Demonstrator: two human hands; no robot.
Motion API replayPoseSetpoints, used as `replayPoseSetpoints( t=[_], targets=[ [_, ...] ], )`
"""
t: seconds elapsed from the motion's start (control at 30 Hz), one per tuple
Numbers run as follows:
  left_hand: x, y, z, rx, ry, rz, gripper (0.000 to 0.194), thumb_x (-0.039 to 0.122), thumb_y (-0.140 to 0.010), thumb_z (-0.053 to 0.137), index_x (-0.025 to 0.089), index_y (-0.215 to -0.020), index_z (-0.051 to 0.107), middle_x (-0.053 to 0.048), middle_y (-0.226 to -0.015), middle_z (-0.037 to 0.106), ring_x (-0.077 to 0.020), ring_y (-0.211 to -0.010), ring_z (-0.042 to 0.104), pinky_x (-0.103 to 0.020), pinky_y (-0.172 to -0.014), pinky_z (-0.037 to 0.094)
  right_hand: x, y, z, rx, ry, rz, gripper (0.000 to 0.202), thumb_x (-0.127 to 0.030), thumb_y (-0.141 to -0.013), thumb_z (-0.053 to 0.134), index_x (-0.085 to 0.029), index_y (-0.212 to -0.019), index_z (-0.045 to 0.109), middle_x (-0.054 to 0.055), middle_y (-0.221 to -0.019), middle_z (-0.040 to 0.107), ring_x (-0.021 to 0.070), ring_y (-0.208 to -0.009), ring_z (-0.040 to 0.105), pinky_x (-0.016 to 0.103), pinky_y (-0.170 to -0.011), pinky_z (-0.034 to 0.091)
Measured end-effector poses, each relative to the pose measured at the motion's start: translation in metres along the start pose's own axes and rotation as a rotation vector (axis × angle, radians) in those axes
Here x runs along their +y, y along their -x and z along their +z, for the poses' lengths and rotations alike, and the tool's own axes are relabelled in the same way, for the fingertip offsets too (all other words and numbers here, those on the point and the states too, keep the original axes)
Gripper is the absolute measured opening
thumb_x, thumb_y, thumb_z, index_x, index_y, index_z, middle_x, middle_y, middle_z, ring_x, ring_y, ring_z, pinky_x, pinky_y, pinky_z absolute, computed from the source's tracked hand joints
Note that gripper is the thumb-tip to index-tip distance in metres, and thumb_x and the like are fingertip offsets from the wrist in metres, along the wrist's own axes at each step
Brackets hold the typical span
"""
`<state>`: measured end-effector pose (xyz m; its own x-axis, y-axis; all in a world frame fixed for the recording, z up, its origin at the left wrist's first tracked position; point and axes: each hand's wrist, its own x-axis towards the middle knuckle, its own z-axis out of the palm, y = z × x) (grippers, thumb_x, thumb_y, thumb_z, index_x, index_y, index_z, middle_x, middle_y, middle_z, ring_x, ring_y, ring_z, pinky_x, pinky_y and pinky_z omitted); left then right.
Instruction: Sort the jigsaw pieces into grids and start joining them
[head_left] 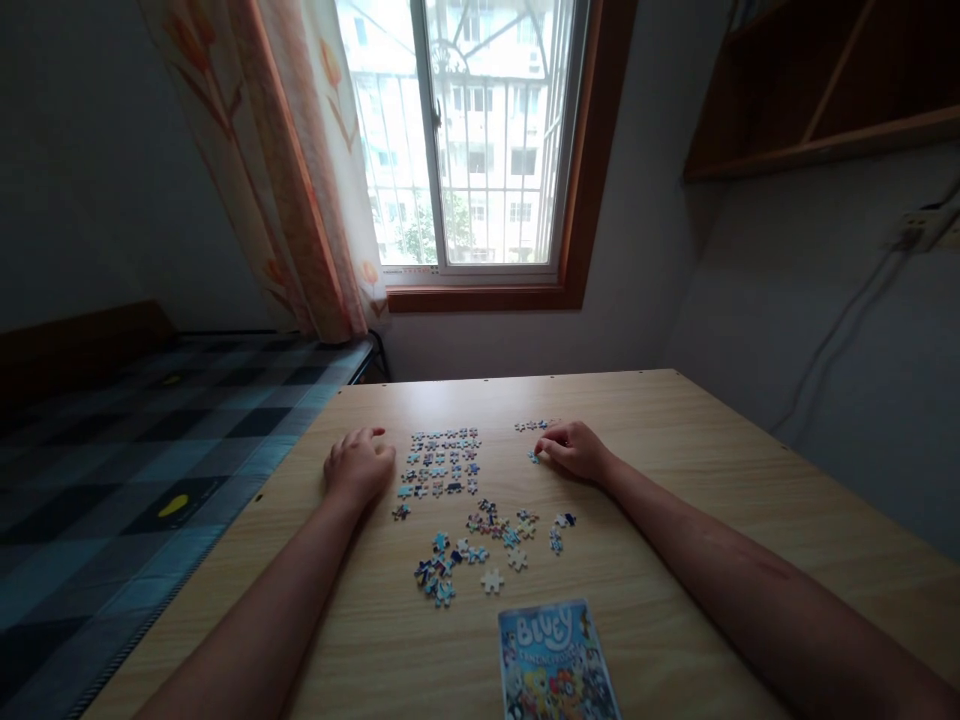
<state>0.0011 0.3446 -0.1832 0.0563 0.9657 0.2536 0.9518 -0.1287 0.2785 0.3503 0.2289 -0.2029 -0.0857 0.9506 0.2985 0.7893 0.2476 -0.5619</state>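
Pale wood grain runs across the tabletop (690, 520), flat enough, I judge, to keep my spaced rows of jigsaw pieces (437, 472) from sliding; the gaps probably let me read each one singly. The loose pile (439, 578) sits nearer me, likely for easy reach, with the Bluey box (556, 662) face up below it. My left hand (360, 466) lies slack beside the rows, gripping nothing I can see. At my right hand (574, 450), a small blue piece (533, 457) lies right at the fingertips; whether they pinch or merely touch it, I can't tell.
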Motion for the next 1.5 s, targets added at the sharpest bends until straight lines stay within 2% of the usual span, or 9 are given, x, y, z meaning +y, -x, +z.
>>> replayPoseSetpoints(
  t=[0.1, 0.2, 0.43, 0.8, 1.17, 1.37, 1.5],
  targets=[
    [0.000, 0.000, 0.000, 0.000, 0.003, 0.000, 0.043, 0.035, -0.083, 0.048, 0.018, -0.119, 0.064, -0.012, -0.129, 0.062, -0.0317, -0.121, 0.053, -0.040, -0.106, 0.038, -0.004, 0.002, -0.001, -0.023, 0.034, -0.033, 0.029, -0.028, -0.087, 0.052, -0.017, -0.086, 0.079, 0.005, -0.076, 0.068, 0.0142, -0.073, 0.058, 0.023, -0.072, 0.041],
    [0.001, 0.001, -0.001, -0.006, 0.003, 0.003, 0.042, 0.035, -0.083, 0.049, 0.019, -0.119, 0.064, -0.011, -0.130, 0.062, -0.0316, -0.121, 0.053, -0.041, -0.106, 0.039, -0.007, 0.003, 0.001, -0.014, 0.097, -0.028, 0.030, -0.034, -0.090, 0.053, -0.019, -0.089, 0.079, 0.005, -0.083, 0.069, 0.0140, -0.073, 0.058, 0.023, -0.072, 0.040],
    [0.001, 0.002, -0.002, -0.018, -0.034, -0.017, 0.043, 0.036, -0.085, 0.047, 0.020, -0.121, 0.063, -0.010, -0.130, 0.062, -0.0309, -0.122, 0.053, -0.041, -0.105, 0.039, -0.011, 0.000, 0.010, 0.029, 0.286, 0.007, 0.035, -0.041, -0.099, 0.043, -0.029, -0.107, 0.074, 0.002, -0.104, 0.069, 0.0154, -0.090, 0.064, 0.023, -0.074, 0.041],
    [-0.001, -0.001, 0.003, 0.006, -0.034, 0.009, 0.039, 0.037, -0.084, 0.049, 0.021, -0.115, 0.067, -0.010, -0.129, 0.063, -0.0309, -0.120, 0.054, -0.041, -0.104, 0.039, -0.013, 0.000, 0.011, 0.052, 0.309, 0.039, 0.034, -0.041, -0.099, 0.044, -0.029, -0.113, 0.073, 0.003, -0.102, 0.070, 0.0158, -0.091, 0.065, 0.023, -0.075, 0.043],
    [0.001, 0.001, -0.001, -0.017, -0.039, 0.008, 0.038, 0.036, -0.084, 0.049, 0.023, -0.113, 0.068, -0.008, -0.129, 0.063, -0.0298, -0.120, 0.054, -0.041, -0.104, 0.039, -0.011, 0.001, 0.012, 0.042, 0.327, 0.005, 0.031, -0.040, -0.098, 0.046, -0.033, -0.112, 0.073, 0.001, -0.106, 0.069, 0.0155, -0.090, 0.065, 0.023, -0.075, 0.044],
    [-0.002, -0.001, 0.003, 0.001, -0.050, 0.022, 0.036, 0.037, -0.083, 0.050, 0.024, -0.111, 0.069, -0.009, -0.127, 0.063, -0.0311, -0.117, 0.055, -0.042, -0.101, 0.040, -0.012, 0.001, 0.011, 0.104, 0.186, 0.011, 0.034, -0.038, -0.098, 0.045, -0.025, -0.107, 0.075, 0.005, -0.096, 0.068, 0.0149, -0.082, 0.062, 0.024, -0.074, 0.042],
    [-0.003, -0.003, 0.005, 0.002, -0.050, 0.031, 0.036, 0.037, -0.083, 0.050, 0.024, -0.110, 0.070, -0.009, -0.127, 0.064, -0.0307, -0.115, 0.056, -0.041, -0.100, 0.040, -0.007, 0.001, 0.001, 0.005, 0.067, 0.023, 0.031, -0.038, -0.094, 0.051, -0.018, -0.094, 0.075, 0.005, -0.085, 0.067, 0.0134, -0.073, 0.056, 0.024, -0.070, 0.039]
  ],
)
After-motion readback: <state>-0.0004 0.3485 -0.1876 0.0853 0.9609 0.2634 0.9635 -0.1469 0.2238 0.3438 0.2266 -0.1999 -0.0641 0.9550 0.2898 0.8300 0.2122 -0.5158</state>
